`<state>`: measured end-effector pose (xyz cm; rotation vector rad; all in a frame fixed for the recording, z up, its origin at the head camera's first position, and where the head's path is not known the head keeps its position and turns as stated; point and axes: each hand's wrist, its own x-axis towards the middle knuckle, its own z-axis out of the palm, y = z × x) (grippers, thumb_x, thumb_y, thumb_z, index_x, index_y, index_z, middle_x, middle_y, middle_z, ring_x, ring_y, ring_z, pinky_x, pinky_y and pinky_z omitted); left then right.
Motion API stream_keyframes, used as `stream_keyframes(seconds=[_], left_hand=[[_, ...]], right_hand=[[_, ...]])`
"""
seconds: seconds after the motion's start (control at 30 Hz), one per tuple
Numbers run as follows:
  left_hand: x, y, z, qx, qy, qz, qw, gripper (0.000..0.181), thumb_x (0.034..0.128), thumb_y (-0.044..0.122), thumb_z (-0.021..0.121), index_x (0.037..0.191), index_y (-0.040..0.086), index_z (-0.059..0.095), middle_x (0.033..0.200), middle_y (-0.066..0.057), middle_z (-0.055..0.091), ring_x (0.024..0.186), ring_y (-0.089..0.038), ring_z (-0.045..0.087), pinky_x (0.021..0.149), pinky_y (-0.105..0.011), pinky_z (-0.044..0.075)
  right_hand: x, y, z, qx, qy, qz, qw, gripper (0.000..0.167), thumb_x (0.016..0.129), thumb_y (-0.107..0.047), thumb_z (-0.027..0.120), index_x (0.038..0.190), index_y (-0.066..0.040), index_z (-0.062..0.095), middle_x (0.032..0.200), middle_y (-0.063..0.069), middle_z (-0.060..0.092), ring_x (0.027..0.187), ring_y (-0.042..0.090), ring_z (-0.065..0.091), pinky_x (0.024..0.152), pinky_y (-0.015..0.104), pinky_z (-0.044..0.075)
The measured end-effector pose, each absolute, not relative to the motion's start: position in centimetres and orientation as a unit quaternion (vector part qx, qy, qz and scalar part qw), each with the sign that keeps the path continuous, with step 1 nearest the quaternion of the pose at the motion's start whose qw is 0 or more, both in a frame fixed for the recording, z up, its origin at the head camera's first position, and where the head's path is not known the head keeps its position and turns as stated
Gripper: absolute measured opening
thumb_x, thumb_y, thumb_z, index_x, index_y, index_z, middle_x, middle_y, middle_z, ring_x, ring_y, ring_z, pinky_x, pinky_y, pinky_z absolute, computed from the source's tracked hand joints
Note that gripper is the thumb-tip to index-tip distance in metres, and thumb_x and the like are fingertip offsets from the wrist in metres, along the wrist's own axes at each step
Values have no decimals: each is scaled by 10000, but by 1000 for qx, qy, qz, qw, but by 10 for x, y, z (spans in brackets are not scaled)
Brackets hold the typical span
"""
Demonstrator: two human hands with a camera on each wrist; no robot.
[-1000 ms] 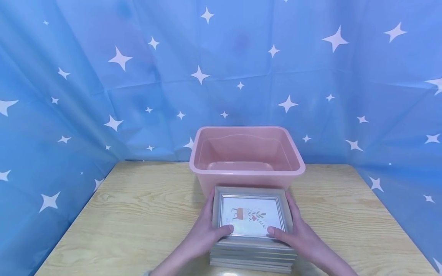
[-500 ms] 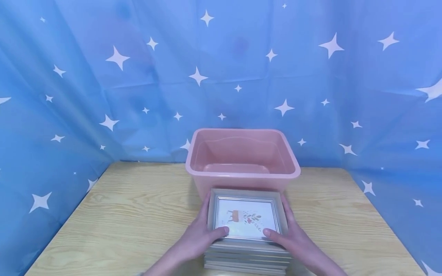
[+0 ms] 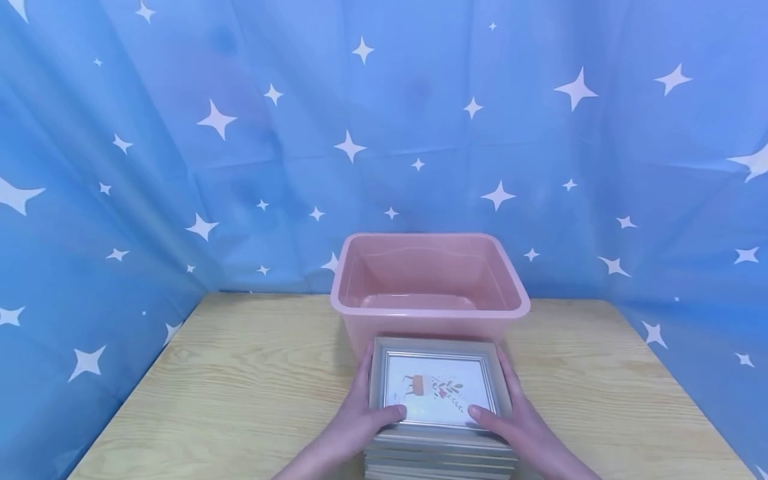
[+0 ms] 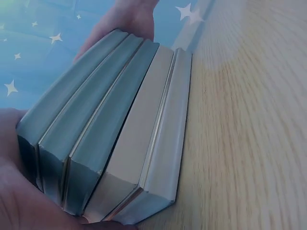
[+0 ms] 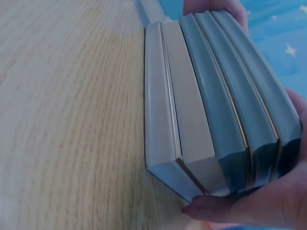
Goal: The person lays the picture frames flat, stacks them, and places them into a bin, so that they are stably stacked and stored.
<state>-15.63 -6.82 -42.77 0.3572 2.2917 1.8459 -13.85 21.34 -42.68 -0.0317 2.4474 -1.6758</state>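
Observation:
A stack of several picture frames stands on the wooden table. The top picture frame (image 3: 441, 390) lies face up, showing a small animal and leafy sprigs. My left hand (image 3: 354, 420) holds the stack's left side, thumb over the top frame's near edge and fingers along the side. On the right side, my right hand (image 3: 525, 423) holds it the same way. Both wrist views show the edges of the stacked frames (image 4: 96, 115), greenish ones towards the top and paler ones (image 5: 160, 96) near the table. The far fingertips are partly hidden in the head view.
Directly behind the stack is a pink plastic bin (image 3: 431, 313), upright with its open top facing up and nothing seen inside. A blue star-patterned curtain (image 3: 288, 173) hangs behind and at both sides of the wooden table (image 3: 240, 387).
The head view shifts slightly, so the bin and stack sit a little lower in it. Both hands keep the same hold on the picture frames.

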Motion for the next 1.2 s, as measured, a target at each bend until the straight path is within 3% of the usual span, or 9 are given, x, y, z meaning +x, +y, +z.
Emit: stream_keyframes(seconds=[0.17,0.37,0.67,0.77,0.87,0.9,0.97,1.1,1.2], left_hand=[[-155,-68,-429,120,773,618,80,1104,865,260,757,1664,232,-3,1710,-144,38,1530,-445,62,1115,-774,89],[-153,-70,-429,113,781,611,68,1085,862,261,740,1666,229,12,1708,-127,86,1530,-429,100,1121,-765,105],[-146,-71,-436,146,774,613,53,1066,889,294,725,1664,260,-6,1711,-41,85,1531,-332,122,1137,-741,109],[-139,-70,-438,149,773,615,49,1047,901,323,714,1661,304,-6,1708,-57,80,1530,-354,105,1122,-761,100],[-133,-70,-439,141,772,618,44,1031,901,342,707,1654,361,4,1704,-86,89,1527,-384,103,1115,-771,94],[-131,-70,-440,138,770,622,42,1026,898,337,707,1650,382,9,1702,-87,97,1526,-381,110,1121,-762,95],[-129,-70,-441,128,769,625,38,1017,896,333,705,1640,419,17,1703,-78,95,1531,-376,99,1126,-759,81],[-127,-70,-441,124,765,631,31,1022,885,318,709,1644,407,30,1704,-75,101,1535,-374,97,1130,-752,65],[-128,-70,-441,126,761,635,29,1021,878,325,715,1642,420,45,1704,-62,106,1534,-374,108,1126,-757,68]], right_hand=[[-136,216,-429,-11,820,-567,84,1077,953,-307,709,1641,-328,-120,1682,241,-108,1466,607,2,1014,850,181],[-131,210,-430,-48,807,-588,37,1135,895,-172,761,1653,-315,-72,1698,205,-67,1494,532,8,1028,849,90],[-124,215,-438,-73,805,-588,12,1110,893,-166,734,1653,-336,-57,1702,194,-43,1500,514,-3,1016,856,63],[-119,218,-442,-78,783,-616,10,1083,897,-111,703,1652,-362,-31,1709,152,-5,1530,298,69,1122,753,70],[-114,220,-445,-81,766,-638,11,1073,889,-76,679,1649,-382,-13,1712,107,-1,1466,30,139,1145,698,69],[-113,220,-445,-78,764,-641,15,1069,890,-82,677,1647,-397,-9,1713,90,-2,1443,7,157,1143,698,67],[-112,219,-446,-75,759,-646,24,1071,892,-92,678,1644,-408,-17,1714,78,-15,1458,62,152,1133,723,57],[-112,218,-446,-65,763,-642,33,1088,890,-113,694,1632,-446,-28,1710,114,-15,1455,346,151,1060,814,83],[-110,217,-446,-57,781,-621,28,1095,893,-126,701,1621,-471,-39,1693,149,73,1388,305,305,1113,677,251]])
